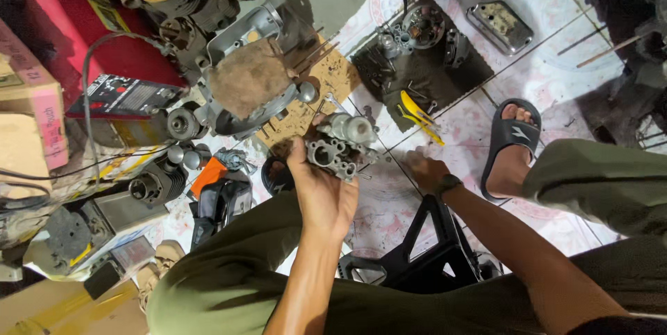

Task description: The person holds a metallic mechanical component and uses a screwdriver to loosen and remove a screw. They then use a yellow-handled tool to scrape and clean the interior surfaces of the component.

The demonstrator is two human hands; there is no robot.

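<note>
Left hand [321,189] gripping carburetor [342,146] — fingers underneath

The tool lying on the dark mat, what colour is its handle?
Yellow handle, clearest in the head view.

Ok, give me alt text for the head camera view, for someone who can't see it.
Looking down, a seated person's left hand holds up a grey metal carburetor while the right hand reaches down to the tiled floor. Around them lie engine parts, a yellow-handled tool beside a dark mat, and a black sandal on one foot.
</note>
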